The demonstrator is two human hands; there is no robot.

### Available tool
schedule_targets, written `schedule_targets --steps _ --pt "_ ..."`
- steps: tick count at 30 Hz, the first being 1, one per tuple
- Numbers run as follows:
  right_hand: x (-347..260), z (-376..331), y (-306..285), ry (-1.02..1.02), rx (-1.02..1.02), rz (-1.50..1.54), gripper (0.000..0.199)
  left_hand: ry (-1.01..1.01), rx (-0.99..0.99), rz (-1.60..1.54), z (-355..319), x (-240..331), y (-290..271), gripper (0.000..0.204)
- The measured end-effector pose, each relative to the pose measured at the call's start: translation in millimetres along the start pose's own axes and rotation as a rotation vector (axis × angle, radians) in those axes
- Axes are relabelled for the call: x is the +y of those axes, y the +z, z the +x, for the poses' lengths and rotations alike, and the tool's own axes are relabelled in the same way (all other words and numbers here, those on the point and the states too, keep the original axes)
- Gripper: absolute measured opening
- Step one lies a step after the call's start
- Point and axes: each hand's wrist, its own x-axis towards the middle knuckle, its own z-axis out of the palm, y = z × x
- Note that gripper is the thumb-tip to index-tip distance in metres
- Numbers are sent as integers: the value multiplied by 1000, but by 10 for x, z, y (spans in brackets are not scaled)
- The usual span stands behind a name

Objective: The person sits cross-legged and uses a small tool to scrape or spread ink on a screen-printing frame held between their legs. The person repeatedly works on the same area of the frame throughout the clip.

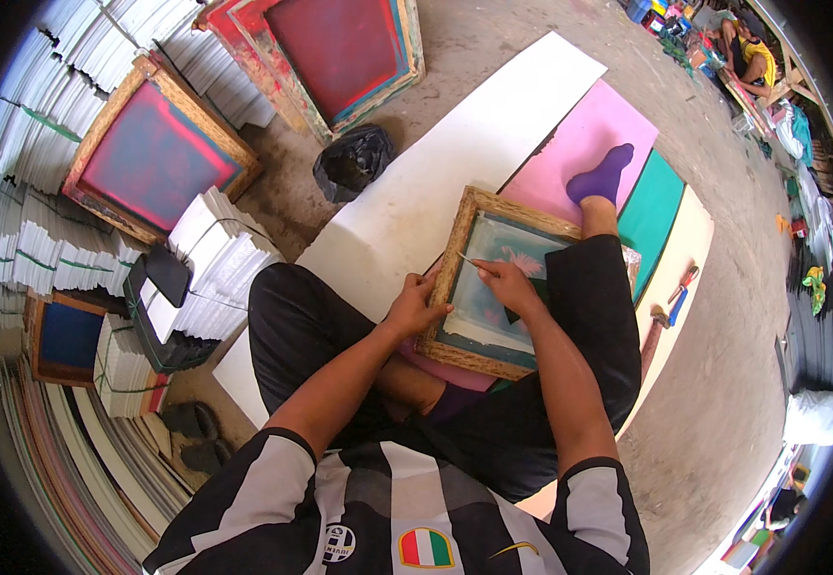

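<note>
A wooden screen-printing frame [463,226] lies tilted across my legs, its pale blue mesh marked with a pinkish flower shape [524,261]. My left hand [416,309] grips the left side of the wood, thumb on top and fingers toward the outer edge. Over the mesh, my right hand [506,285] pinches a thin pen-like tool [468,260], its tip close to the frame's upper left part. Whether the tip touches the mesh I cannot tell. A dark patch by my right wrist is partly hidden by the forearm.
I sit on coloured sheets [589,144]. To the right lie a hammer [653,331] and a red-and-blue-handled tool [682,295]. A black plastic bag [353,161], more screen frames [162,153] and tied stacks of white sheets [213,254] stand left. Another person [750,59] sits far right.
</note>
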Motion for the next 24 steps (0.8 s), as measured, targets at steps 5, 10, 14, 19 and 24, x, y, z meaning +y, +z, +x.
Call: schedule_targets --steps 5,10,14,19,24 --pt "-87 27 -80 75 -93 175 39 -25 0 -12 0 20 -22 90" --pt "-360 -38 -114 338 -103 294 40 -14 19 -6 24 -21 -4 92" --pt "-257 -93 48 1 77 -109 41 -35 6 -32 -15 -24 -14 92" --pt "-330 -143 8 114 28 -114 41 -22 15 -27 -24 -1 -2 91" --pt "-178 100 -99 680 -165 563 44 -1 22 -28 -21 -7 10 90"
